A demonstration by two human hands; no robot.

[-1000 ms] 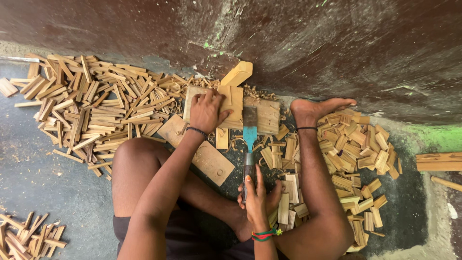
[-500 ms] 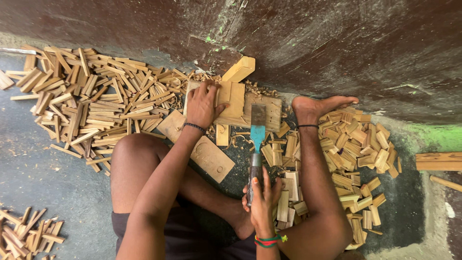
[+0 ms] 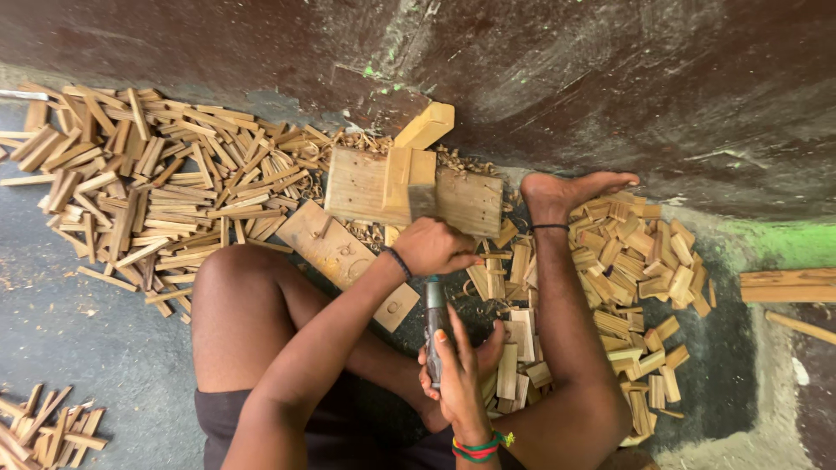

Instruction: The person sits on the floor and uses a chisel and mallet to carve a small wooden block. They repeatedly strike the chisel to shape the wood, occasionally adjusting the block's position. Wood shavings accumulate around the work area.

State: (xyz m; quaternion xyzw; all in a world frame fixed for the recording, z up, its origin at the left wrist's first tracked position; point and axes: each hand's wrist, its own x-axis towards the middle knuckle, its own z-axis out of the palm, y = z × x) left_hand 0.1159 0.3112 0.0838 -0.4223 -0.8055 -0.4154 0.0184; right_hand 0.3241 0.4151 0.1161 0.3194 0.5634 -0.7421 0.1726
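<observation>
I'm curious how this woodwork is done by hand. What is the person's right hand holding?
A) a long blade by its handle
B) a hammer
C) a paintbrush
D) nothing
A: the right hand grips the handle of a long flat blade that points toward the wooden block.

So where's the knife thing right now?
In the head view, the blade tool sits low in the middle, upright in the right hand, just below the left hand and between the person's legs.

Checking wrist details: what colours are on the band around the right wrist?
Red, green and yellow stripes on the wristband, seen in the head view, the only one.
</observation>
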